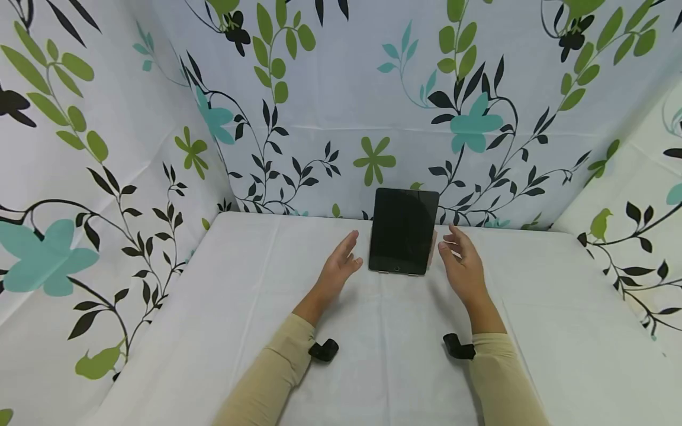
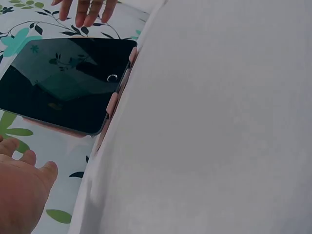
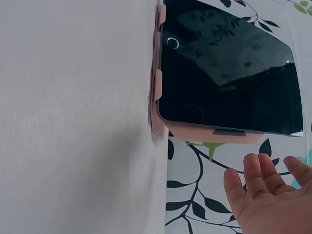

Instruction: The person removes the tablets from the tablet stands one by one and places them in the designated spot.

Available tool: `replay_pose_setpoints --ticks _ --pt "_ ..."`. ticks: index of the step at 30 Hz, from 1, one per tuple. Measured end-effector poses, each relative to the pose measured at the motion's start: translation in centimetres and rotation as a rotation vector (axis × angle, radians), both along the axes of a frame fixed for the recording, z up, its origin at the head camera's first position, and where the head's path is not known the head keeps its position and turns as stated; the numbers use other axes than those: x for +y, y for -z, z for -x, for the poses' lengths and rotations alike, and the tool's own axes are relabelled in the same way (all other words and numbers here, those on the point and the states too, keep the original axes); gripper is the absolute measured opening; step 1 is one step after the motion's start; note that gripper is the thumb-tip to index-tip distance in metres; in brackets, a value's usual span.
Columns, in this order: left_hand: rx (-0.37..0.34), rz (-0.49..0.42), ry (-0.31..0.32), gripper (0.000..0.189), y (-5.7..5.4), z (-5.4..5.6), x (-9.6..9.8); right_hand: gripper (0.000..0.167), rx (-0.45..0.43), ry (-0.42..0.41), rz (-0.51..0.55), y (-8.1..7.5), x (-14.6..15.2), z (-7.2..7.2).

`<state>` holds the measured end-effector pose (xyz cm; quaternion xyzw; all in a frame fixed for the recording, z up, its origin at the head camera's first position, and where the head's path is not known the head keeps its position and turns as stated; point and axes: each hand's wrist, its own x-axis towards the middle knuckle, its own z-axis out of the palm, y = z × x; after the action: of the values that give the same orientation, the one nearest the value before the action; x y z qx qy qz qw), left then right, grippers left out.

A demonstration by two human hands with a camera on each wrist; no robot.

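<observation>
Closest in, two tan sleeves (image 1: pixel 269 373) reach forward over a white counter (image 1: pixel 565 331), each with a small black gadget (image 1: pixel 324 350) at the wrist, pointing inward. Light creases run through the white covering.

Past the cuffs you get the hands, one on either side of the tablet. Left hand (image 1: pixel 339 264) is just off the left side, fingers loosely extended and angled up toward it, with a bit of white showing in between. Right hand (image 1: pixel 462 260) is near the right edge, fingers relaxed and lightly bent, spread apart in its own wrist view, and there's a gap there too. So both hands are basically framing the thing.

The tablet (image 1: pixel 403 231) itself sits toward the back of the counter, portrait way up and leaning back, home button at the bottom. Screen's dark, with leafy reflections in the wrist views. It's on a pink holder (image 3: pixel 195 132) with little lips hooked over the bottom edge; can't tell if that's a stand or a case.

Furthest back is a white fabric backdrop (image 1: pixel 341 77) with green, teal and black leaves and flowers, running round both sides too.
</observation>
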<state>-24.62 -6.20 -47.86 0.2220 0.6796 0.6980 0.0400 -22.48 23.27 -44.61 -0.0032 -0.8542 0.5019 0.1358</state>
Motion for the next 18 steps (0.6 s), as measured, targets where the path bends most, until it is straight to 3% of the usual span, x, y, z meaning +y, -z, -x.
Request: replay_pose_setpoints --ticks 10,18 --pt "-0.091 -0.156 0.103 0.067 1.0 -0.2 0.3 0.061 -0.097 -0.055 0.060 0.7 -0.8 0.3" --pt "-0.126 -0.168 0.144 0.064 1.1 -0.6 0.3 0.060 -0.135 -0.069 0.077 0.9 -1.2 0.2"
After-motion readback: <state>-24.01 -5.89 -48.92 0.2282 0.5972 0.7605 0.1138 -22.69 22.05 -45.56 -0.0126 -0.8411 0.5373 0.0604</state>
